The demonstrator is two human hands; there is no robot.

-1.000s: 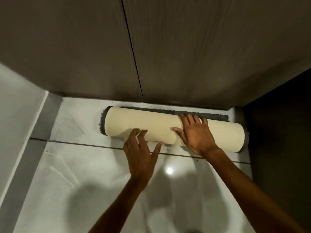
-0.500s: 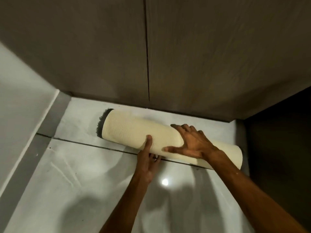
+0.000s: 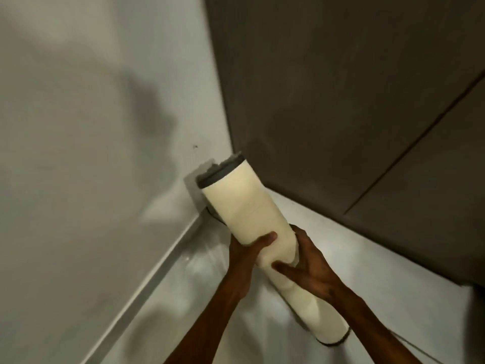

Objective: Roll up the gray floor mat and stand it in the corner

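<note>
The floor mat (image 3: 244,208) is a tight roll with its cream backing outward and grey pile showing at both ends. It is lifted at a slant, its far end pointing into the corner where the pale wall meets the dark cabinet, its near end low by the floor. My left hand (image 3: 249,249) grips the roll from the left side around its middle. My right hand (image 3: 308,269) wraps it from the right, just below the left hand.
A pale wall (image 3: 91,153) with a grey skirting strip (image 3: 157,274) runs along the left. Dark wood-grain cabinet doors (image 3: 341,101) stand at the back and right. The glossy light tile floor (image 3: 236,337) lies below.
The roll lay flat on the floor along the cabinet with my hands pressing on it. Now both hands hold it lifted and angled toward the left corner, and the view has swung left.
</note>
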